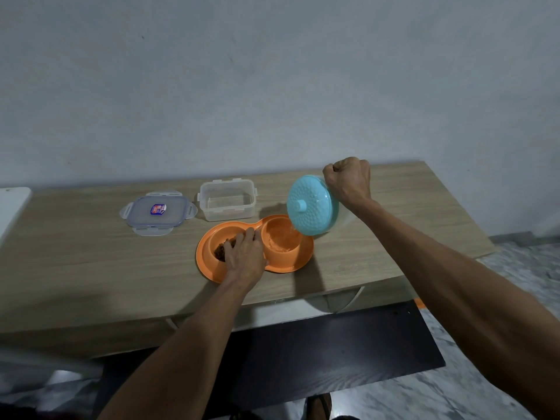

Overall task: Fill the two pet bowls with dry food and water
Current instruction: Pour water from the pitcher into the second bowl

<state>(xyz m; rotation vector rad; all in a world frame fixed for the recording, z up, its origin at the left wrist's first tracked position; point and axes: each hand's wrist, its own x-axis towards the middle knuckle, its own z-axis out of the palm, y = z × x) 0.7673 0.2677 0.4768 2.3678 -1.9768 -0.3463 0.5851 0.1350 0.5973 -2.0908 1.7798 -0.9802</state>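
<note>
Here right hand (348,181) tips jug (313,205) over bowl (280,237)

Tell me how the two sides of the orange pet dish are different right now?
The left bowl holds brown dry food; the right bowl has water pouring in from the tilted blue-lidded jug. The left hand rests over the left bowl; the right bowl is uncovered. Both are round, orange, and part of one dish.

On the desk (91,262), the lid (158,212) lies left of the container (227,200); the double bowl (254,248) sits before them, the jug (313,205) tilted over its right side.
</note>
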